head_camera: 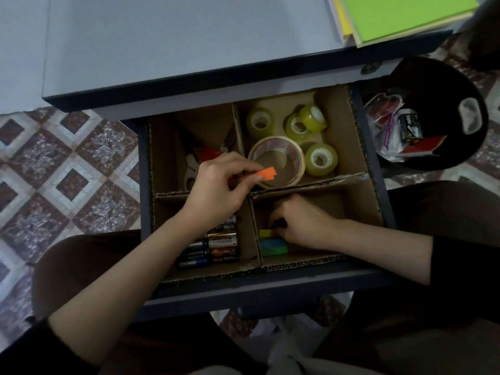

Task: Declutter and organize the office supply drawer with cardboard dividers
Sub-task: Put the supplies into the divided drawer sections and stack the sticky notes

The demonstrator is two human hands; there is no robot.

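The open drawer holds cardboard dividers that split it into four compartments. My left hand pinches a small orange sticky-note pad above the divider crossing. My right hand reaches into the near right compartment, fingers curled on the stack of yellow, blue and green sticky notes. Several batteries lie in the near left compartment. Tape rolls fill the far right compartment. Scissors lie in the far left one, partly hidden by my left hand.
A black bin to the right of the drawer holds plastic wrappers and small packs. Green and yellow paper pads lie on the grey desk top. Patterned floor tiles show at left. My legs sit under the drawer front.
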